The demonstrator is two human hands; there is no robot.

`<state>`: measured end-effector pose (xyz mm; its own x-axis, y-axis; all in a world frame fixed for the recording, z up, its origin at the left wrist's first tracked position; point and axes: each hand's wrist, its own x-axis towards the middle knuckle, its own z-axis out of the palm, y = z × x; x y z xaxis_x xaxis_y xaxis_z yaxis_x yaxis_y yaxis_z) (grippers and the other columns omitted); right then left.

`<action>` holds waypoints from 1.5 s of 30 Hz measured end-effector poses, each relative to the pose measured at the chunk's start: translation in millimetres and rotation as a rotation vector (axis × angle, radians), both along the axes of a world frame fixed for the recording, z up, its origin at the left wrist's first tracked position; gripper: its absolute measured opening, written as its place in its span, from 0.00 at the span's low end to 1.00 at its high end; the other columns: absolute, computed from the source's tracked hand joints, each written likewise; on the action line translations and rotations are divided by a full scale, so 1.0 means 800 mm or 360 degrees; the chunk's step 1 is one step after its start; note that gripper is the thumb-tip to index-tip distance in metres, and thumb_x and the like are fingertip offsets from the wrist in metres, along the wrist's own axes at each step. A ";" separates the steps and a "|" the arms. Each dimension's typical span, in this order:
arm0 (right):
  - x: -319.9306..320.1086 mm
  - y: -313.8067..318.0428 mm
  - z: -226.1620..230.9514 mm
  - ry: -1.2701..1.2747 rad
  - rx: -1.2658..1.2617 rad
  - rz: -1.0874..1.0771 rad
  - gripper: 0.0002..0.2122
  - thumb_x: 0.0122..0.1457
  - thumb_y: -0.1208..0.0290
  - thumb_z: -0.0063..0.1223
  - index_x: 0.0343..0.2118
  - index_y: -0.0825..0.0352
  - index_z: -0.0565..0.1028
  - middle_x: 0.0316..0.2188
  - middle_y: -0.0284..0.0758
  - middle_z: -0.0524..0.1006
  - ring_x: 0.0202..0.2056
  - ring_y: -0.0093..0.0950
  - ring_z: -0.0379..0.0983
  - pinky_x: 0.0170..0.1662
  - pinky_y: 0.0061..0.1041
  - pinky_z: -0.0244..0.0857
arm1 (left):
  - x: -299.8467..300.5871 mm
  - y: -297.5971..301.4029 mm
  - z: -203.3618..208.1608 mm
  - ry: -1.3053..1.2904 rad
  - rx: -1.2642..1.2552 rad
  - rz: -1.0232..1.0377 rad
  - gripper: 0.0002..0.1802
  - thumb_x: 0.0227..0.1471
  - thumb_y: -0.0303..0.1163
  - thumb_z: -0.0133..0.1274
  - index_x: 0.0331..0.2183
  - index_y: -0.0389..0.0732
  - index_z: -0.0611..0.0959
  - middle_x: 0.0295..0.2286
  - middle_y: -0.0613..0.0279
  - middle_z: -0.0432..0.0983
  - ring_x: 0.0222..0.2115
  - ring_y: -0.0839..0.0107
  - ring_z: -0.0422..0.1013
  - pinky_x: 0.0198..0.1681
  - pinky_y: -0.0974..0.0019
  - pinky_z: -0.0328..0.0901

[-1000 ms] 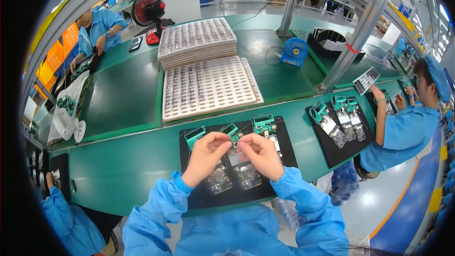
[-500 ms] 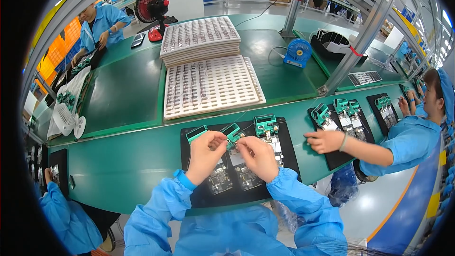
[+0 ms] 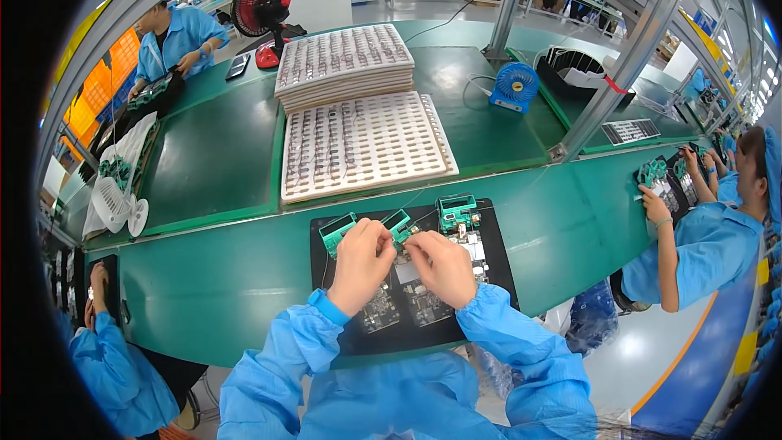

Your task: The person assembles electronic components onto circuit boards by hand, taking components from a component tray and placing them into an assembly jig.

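My left hand (image 3: 362, 267) and my right hand (image 3: 445, 267) meet over the middle of a black tray (image 3: 500, 269). Thumb and forefinger of each are pinched together at the middle green holder (image 3: 397, 222); whatever is between the fingertips is too small to make out. Circuit boards lie side by side on the tray: one board (image 3: 380, 313) partly under my left hand, a middle board (image 3: 427, 306) partly under my right, and a third (image 3: 474, 254) at right. A left green holder (image 3: 337, 233) and a right green holder (image 3: 458, 212) stand at the boards' far ends.
Beyond the tray, stacked white trays (image 3: 383, 151) hold rows of small wired parts. A blue fan (image 3: 514, 87), a red-black fan (image 3: 259, 12) and a white fan (image 3: 114, 204) stand around. Co-workers sit left and right; a metal post (image 3: 607, 85) rises at right.
My left hand has shifted slightly right and up, closer to my right hand. The right-hand co-worker's arm has drawn back, and the black tray of boards beside mine has moved away rightward.
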<state>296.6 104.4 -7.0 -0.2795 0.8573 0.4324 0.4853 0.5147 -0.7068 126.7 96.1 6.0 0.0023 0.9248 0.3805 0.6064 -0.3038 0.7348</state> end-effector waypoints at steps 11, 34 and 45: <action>-0.002 0.004 -0.001 0.0092 -0.0068 -0.0007 0.01 0.59 0.74 0.56 0.32 0.64 0.76 0.28 0.38 0.76 0.28 0.42 0.75 0.28 0.37 0.68 | 0.001 -0.004 -0.005 0.0113 0.0050 0.0002 0.07 0.44 0.19 0.56 0.28 0.34 0.75 0.27 0.50 0.70 0.30 0.50 0.70 0.33 0.52 0.65; 0.002 0.011 -0.012 0.0166 -0.0119 -0.0015 0.03 0.57 0.77 0.57 0.34 0.69 0.78 0.29 0.40 0.79 0.26 0.34 0.77 0.29 0.30 0.70 | 0.000 -0.020 -0.006 0.0268 0.0295 0.0011 0.10 0.49 0.19 0.59 0.37 0.34 0.83 0.30 0.54 0.74 0.30 0.57 0.72 0.32 0.59 0.67; 0.007 0.015 -0.002 0.0342 0.0066 0.0239 0.03 0.57 0.81 0.58 0.34 0.68 0.80 0.33 0.37 0.74 0.33 0.29 0.76 0.33 0.26 0.70 | -0.020 -0.024 -0.003 0.1084 0.0581 -0.0224 0.25 0.40 0.19 0.56 0.46 0.34 0.81 0.41 0.56 0.72 0.43 0.57 0.70 0.44 0.57 0.65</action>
